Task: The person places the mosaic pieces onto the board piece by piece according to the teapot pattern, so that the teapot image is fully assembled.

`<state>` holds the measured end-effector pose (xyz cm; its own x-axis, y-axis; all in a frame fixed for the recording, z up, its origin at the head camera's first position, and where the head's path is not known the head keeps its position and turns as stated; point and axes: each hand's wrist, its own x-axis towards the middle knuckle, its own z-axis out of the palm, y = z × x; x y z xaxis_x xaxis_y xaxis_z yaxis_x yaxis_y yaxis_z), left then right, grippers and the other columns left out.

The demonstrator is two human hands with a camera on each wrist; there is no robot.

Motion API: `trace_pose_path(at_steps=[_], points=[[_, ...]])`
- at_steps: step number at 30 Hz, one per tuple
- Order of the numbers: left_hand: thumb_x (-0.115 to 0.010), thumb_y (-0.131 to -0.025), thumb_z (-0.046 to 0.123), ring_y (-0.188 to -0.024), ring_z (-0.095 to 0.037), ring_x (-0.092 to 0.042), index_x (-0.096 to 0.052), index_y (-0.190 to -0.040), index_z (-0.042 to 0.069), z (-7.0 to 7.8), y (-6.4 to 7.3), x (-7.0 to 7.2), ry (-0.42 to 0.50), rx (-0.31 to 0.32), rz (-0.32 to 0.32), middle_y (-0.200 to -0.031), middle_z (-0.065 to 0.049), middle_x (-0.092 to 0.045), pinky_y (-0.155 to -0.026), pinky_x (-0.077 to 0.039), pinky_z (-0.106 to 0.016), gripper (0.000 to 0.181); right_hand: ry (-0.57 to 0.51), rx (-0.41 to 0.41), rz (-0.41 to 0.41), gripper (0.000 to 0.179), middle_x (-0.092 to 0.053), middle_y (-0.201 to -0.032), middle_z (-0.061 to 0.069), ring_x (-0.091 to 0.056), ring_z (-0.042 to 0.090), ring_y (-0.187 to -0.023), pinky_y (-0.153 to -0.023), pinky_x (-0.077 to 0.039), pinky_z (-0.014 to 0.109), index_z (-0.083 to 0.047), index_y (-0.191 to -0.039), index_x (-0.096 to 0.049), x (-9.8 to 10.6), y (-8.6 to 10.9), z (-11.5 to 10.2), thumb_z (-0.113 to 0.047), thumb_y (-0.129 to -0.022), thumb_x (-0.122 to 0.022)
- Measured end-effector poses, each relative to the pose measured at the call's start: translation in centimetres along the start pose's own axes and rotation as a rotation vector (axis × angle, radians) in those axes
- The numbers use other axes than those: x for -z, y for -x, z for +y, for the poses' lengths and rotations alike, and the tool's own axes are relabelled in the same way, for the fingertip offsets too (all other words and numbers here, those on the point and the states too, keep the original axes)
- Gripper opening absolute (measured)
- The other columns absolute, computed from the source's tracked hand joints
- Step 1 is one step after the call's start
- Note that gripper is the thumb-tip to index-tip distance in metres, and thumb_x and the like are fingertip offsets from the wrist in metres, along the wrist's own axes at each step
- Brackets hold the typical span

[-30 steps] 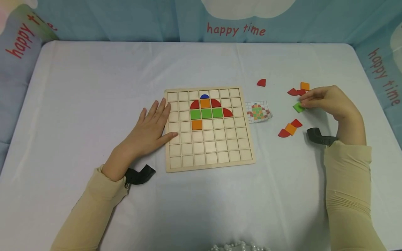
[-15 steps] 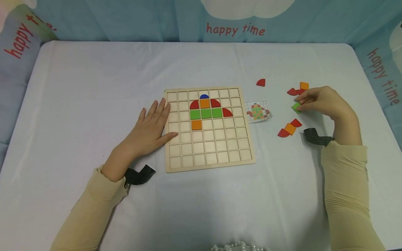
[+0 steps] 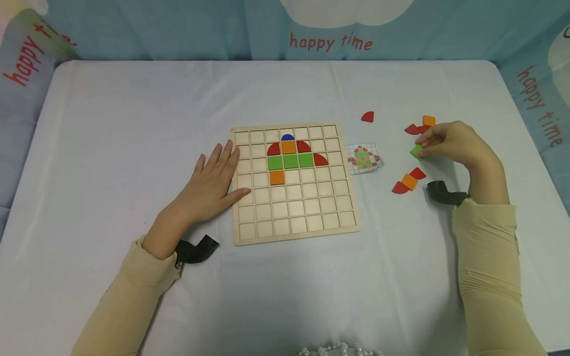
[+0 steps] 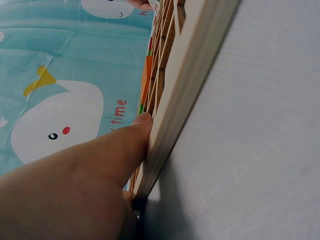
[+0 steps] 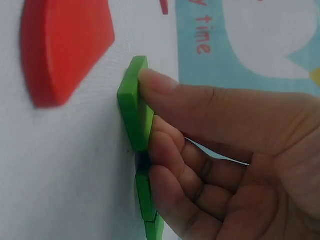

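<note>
My left hand [image 3: 205,190] lies flat with spread fingers at the left edge of a wooden grid board [image 3: 298,237]; fingertips and thumb rest on its rim. On the board are a blue half-round tile [image 3: 287,137], red quarter-round tiles [image 3: 320,159], green square tiles [image 3: 290,161] and orange square tiles [image 3: 277,177]. To the board's right, my right hand [image 3: 458,143] pinches a green square tile [image 5: 131,107]. In the right wrist view, the thumb is on its face and the fingertips meet its lower end. More green tiles [image 5: 145,197] show under the fingers.
A printed pattern card [image 3: 362,159] touches the board's right side. Loose red and orange tiles [image 3: 409,182] lie near the right hand, more [image 3: 429,120] lie beyond it, and a lone red quarter-round [image 3: 367,116] lies behind the card. Black wrist cameras [image 3: 198,249] jut from both sleeves.
My right hand has shifted a little to the left, and the green tile has moved slightly left with it. The left hand stays on the board's edge.
</note>
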<state>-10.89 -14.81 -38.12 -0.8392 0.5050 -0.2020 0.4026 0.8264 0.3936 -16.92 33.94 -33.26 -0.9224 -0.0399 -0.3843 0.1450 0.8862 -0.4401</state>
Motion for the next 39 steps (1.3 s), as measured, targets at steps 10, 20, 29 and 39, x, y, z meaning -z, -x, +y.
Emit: trace_pose_path(at_steps=[10,20,29,39], points=[[-0.044,-0.098,0.046,-0.142,-0.027,0.015,0.003,-0.151,0.003,0.1,0.0,0.1,0.003,-0.004,-0.01,-0.156,-0.012,0.013,-0.11,0.007,-0.053,0.083,0.024,0.002,-0.014,0.039,-0.067,-0.089,0.004,-0.053,0.011,-0.079,-0.076,-0.04,0.039,0.0,-0.11,-0.064,0.1,0.2,0.0,-0.028,-0.085,-0.072],[-0.045,-0.097,0.047,-0.142,-0.027,0.014,0.002,-0.151,0.003,0.0,-0.2,0.0,-0.004,0.001,-0.005,-0.156,-0.011,0.012,-0.11,0.006,-0.053,0.083,0.041,-0.006,-0.022,0.035,-0.066,-0.093,0.015,-0.049,0.033,-0.097,-0.08,-0.041,0.048,0.008,-0.11,-0.063,-0.1,0.2,-0.5,-0.017,-0.086,-0.07],[-0.045,-0.097,0.045,-0.142,-0.029,0.013,0.001,-0.151,0.002,-0.1,0.0,-0.1,0.007,-0.001,-0.006,-0.156,-0.013,0.011,-0.11,0.005,-0.055,0.083,0.032,0.03,-0.11,0.035,-0.063,-0.098,0.017,-0.052,0.032,-0.094,-0.084,-0.04,0.049,0.006,-0.111,-0.059,-0.2,0.0,-1.1,-0.017,-0.087,-0.069],[-0.044,-0.098,0.046,-0.142,-0.03,0.014,0.002,-0.15,0.002,0.0,-0.1,-0.1,0.011,-0.011,-0.004,-0.156,-0.013,0.012,-0.109,0.006,-0.056,0.083,0.047,0.062,-0.097,0.028,-0.06,-0.093,0.014,-0.051,0.029,-0.087,-0.075,-0.041,0.037,0.002,-0.104,-0.056,-0.5,0.1,-1.3,-0.014,-0.086,-0.07]])
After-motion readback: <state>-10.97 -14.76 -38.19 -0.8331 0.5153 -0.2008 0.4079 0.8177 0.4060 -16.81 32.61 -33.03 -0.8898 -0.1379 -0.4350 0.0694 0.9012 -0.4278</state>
